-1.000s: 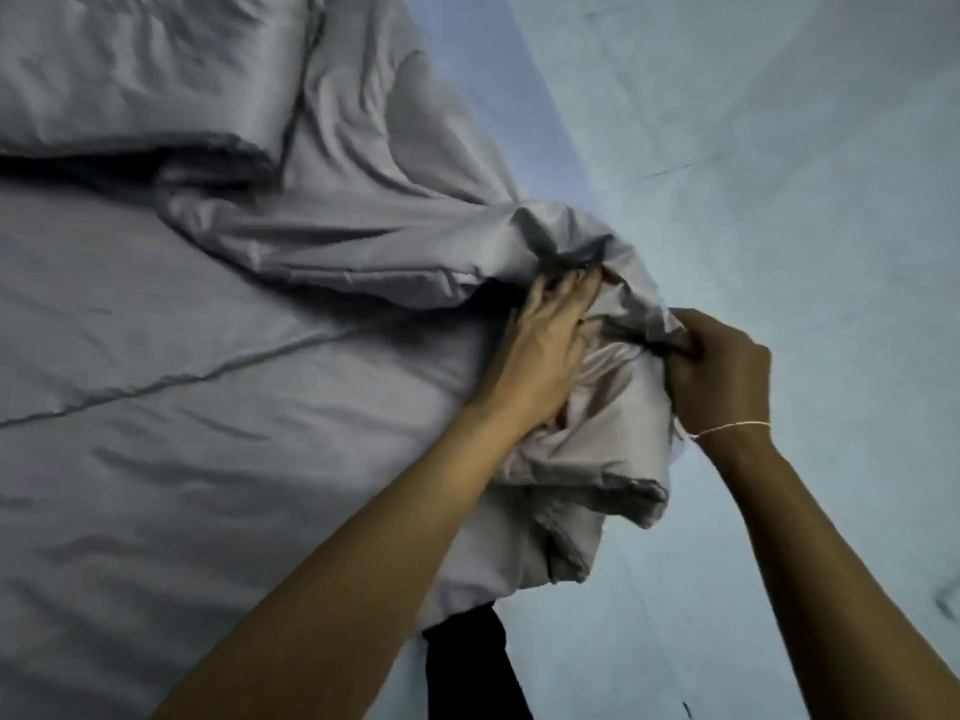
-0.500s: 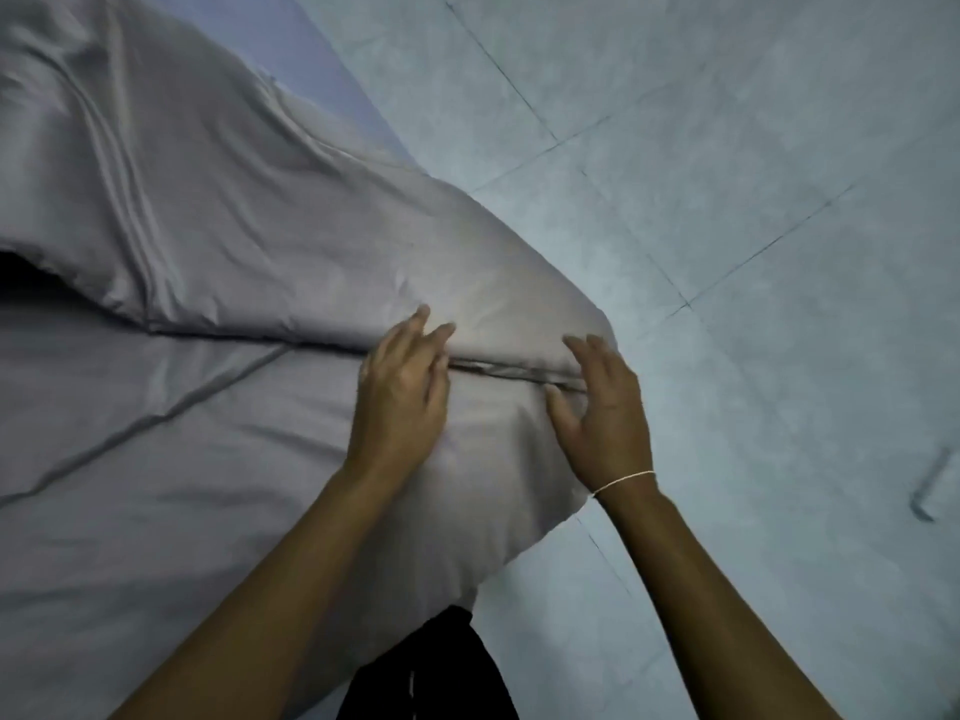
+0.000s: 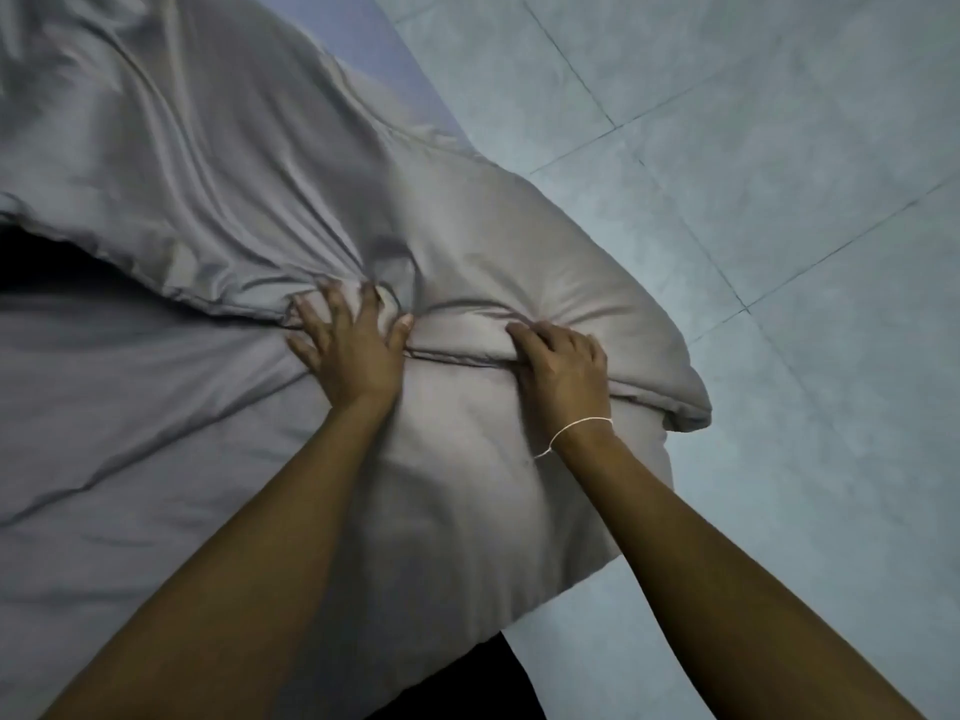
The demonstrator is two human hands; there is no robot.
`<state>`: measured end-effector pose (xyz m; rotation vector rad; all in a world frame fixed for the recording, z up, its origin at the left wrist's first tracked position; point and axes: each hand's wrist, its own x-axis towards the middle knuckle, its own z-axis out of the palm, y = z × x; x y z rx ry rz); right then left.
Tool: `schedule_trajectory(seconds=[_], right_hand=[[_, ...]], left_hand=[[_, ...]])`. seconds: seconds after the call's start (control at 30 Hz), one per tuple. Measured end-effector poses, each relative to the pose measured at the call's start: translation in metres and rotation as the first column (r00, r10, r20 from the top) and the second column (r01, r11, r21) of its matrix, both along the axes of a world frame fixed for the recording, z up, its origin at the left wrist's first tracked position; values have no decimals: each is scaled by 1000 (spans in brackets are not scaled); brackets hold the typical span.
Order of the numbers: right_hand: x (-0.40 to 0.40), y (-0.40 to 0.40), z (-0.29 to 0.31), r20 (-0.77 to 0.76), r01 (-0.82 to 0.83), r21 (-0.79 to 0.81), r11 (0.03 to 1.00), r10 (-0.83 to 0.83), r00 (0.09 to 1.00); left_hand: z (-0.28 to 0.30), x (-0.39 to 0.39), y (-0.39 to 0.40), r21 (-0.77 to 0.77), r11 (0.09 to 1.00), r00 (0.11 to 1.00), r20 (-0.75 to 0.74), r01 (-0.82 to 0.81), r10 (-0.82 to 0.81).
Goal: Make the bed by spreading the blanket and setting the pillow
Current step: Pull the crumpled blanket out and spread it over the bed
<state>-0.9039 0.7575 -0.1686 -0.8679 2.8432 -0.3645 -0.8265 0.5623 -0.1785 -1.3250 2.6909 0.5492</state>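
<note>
Left hand (image 3: 349,346) and right hand (image 3: 563,367) gripping grey blanket (image 3: 218,163) edge, tiled floor (image 3: 779,122)

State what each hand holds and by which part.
Both hands grip the grey blanket at its folded edge near the corner: left hand bunches the fabric with spread fingers, right hand curls over the hem.
</note>
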Motion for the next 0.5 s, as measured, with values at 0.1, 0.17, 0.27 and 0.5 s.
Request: schedule_trajectory(seconds=[0.1, 0.17, 0.27, 0.5], right_hand=[[-27, -7, 3, -29, -54, -4, 999, 54, 998], [-56, -10, 11, 6, -63, 44, 997, 63, 998], [-115, 0, 24, 23, 162, 8, 987, -162, 987], [-170, 29, 40, 22, 463, -167, 870, -467, 884]], left_hand=[[-6, -22, 6, -22, 1000, 1000, -2, -9, 9], [0, -51, 9, 28, 998, 996, -62, -62, 63], [30, -120, 6, 131, 981, 963, -246, 144, -108], [102, -202, 1, 218, 807, 735, -585, 549, -342]])
